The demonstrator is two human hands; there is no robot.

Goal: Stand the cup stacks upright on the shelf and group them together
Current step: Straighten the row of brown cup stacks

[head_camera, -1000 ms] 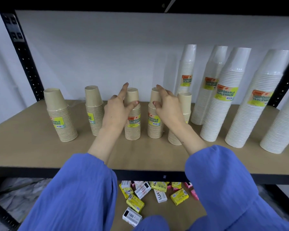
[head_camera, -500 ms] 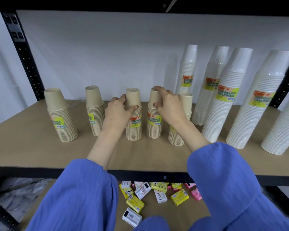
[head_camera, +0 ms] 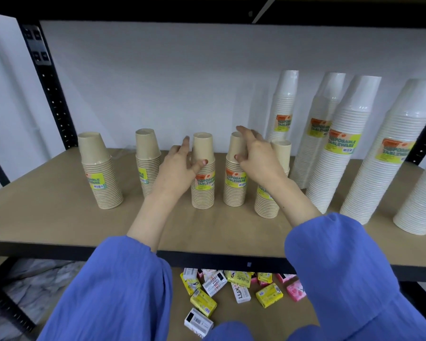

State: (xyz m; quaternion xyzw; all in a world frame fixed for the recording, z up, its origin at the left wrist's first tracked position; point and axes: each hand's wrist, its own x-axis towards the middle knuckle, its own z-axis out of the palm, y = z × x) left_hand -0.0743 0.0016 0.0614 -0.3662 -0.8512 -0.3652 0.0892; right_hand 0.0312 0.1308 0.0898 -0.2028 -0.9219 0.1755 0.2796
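- Cup stacks, brown: five on the wooden shelf [head_camera: 47,217], all upright, rims down, bases up, long axis vertical; far-left brown stack [head_camera: 100,173] stands well apart from the rest; second brown stack [head_camera: 146,161] is partly hidden behind the left wrist
- Middle brown stack [head_camera: 203,173] and fourth brown stack [head_camera: 235,173] stand near each other with a narrow gap between; yellow "DISPOSABLE TABLEWARE" labels face the camera; fifth brown stack [head_camera: 271,193] is just right of them, mostly covered by the right forearm
- Left hand [head_camera: 180,166]: thumb tip touching the front of the middle stack, index finger raised beside its top cup, fingers loosely spread; no closed grip seen
- Right hand [head_camera: 256,161]: thumb on the front of the fourth stack, fingers curved over and behind its top cup; whether they press on it, cannot tell
- White cup stacks [head_camera: 340,148]: taller, upright, rims down, grouped at the right end of the shelf; nearest one stands just behind the fifth brown stack
- Blue sleeves [head_camera: 123,291] cover both forearms at the shelf's front edge
- Soap boxes [head_camera: 231,289], yellow, white and pink, lie scattered on the lower level
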